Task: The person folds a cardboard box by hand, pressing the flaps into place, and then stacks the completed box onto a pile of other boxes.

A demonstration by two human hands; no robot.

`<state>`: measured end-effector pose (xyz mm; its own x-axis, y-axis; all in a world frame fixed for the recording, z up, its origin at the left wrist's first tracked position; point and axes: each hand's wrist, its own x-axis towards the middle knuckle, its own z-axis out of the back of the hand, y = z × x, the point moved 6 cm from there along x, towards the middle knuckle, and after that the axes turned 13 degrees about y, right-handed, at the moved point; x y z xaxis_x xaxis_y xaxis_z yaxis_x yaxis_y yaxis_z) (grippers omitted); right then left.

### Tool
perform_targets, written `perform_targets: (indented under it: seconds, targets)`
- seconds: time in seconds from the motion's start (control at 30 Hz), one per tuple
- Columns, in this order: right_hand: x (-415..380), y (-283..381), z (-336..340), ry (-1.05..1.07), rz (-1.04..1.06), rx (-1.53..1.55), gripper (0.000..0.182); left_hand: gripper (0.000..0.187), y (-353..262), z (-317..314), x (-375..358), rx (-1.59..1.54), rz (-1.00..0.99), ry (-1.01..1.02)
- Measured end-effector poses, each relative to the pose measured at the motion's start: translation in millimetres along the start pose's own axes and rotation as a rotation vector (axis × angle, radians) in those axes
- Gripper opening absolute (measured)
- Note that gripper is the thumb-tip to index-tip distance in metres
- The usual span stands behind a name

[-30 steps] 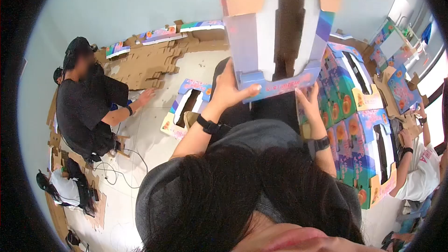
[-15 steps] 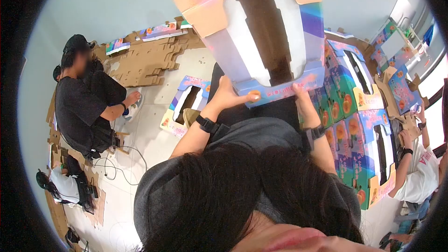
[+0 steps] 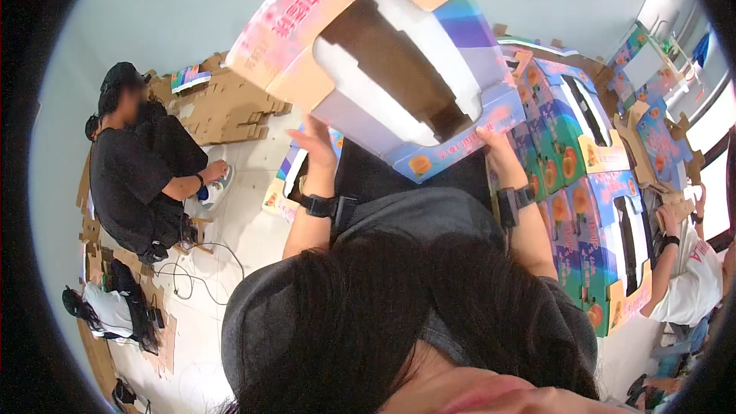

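Note:
A printed fruit carton (image 3: 345, 119) with a large cut-out window is raised in front of me, tilted to the left. White inner walls and a brown cardboard bottom show through its opening. At its lower right edge, my right hand (image 3: 502, 157) grips the rim, thumb on the near face. My left hand (image 3: 316, 149) is off the grip, fingers apart, close under the carton's left edge; whether it still touches cannot be made out. Behind my left wrist, another carton (image 3: 277, 198) lies on the floor, partly hidden.
Stacked finished cartons (image 3: 571, 253) stand at my right. Flattened brown cardboard (image 3: 222, 111) lies along the back wall. A seated person in black (image 3: 134, 184) is at the left, with a cable (image 3: 180, 280) on the floor nearby. Another person's white shirt (image 3: 690, 284) shows at the right.
The carton has turned and tipped leftward, bringing more of its printed end panel into view. My left hand has let go of its lower left corner and moved left; my right hand keeps its grip.

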<state>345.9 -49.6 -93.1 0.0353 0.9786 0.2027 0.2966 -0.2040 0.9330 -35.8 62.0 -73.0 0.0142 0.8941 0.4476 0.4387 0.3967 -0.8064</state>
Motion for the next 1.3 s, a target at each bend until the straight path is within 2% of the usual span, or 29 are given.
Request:
perform_targets:
  seconds: [0.1,0.2,0.3,0.47,0.53,0.63,0.7,0.73,0.8,0.87,0.93,1.0,1.13,1.23,1.27,1.3]
  targets:
    - [9.8,-1.3,6.4,0.031,0.009,-0.068,0.078,0.124,-73.7,8.9,5.3,-0.014,-0.248,-0.11]
    - [16.7,5.5,-2.0,0.099,-0.014,-0.074,0.076,0.124,-96.7,51.1,7.6,-0.085,-0.244,-0.166]
    - [11.3,22.6,-21.7,0.105,0.028,-0.092,0.071,0.125,-128.4,57.1,-5.0,0.064,-0.236,-0.121]
    - [12.6,13.5,-14.6,0.13,-0.026,-0.045,0.062,0.108,-121.1,71.8,-3.2,0.169,-0.226,0.083]
    - [14.5,5.1,-4.1,0.136,-0.048,-0.036,0.062,0.103,-122.7,46.1,-9.8,0.227,-0.222,0.122]
    - [18.7,1.0,7.5,0.157,-0.052,-0.074,0.066,0.093,-146.4,-2.3,-29.7,0.378,-0.071,0.078]
    - [16.1,2.6,7.6,0.17,-0.039,-0.094,0.072,0.086,-148.7,-7.7,-31.8,0.238,0.095,0.085]
    - [14.0,11.1,1.8,0.116,-0.021,-0.168,0.078,0.083,-145.1,-8.8,-33.7,0.169,0.18,0.09]
    - [12.0,36.1,-10.3,0.007,0.016,-0.312,0.089,0.079,-147.0,-7.7,-33.7,0.163,0.097,0.073]
    - [5.1,80.6,-19.9,-0.083,0.284,-0.679,0.099,0.077,-145.8,-4.0,-32.5,0.163,0.054,0.046]
    - [-7.2,123.5,-41.1,-0.105,0.44,-0.993,0.106,0.075,-142.7,4.3,-32.7,0.163,0.061,0.011]
    - [-9.5,161.9,-66.4,-0.048,0.478,-1.261,0.108,0.074,-135.8,9.8,-30.3,0.149,0.07,0.005]
    - [9.8,191.5,-88.5,0.087,0.501,-1.234,0.097,0.068,-141.1,-2.0,-30.2,0.158,0.079,0.015]
    - [33.8,205.6,-88.9,0.287,0.356,-1.157,0.097,0.065,-162.4,-32.4,-27.1,0.145,0.027,0.094]
    - [38.3,214.3,-92.1,0.308,0.372,-1.2,0.096,0.065,-166.3,-40.8,-22.9,0.169,0.026,0.149]
    - [45.4,212.2,-84.1,0.29,0.283,-1.033,0.096,0.065,-169.2,-48.2,-16.7,0.193,0.026,0.203]
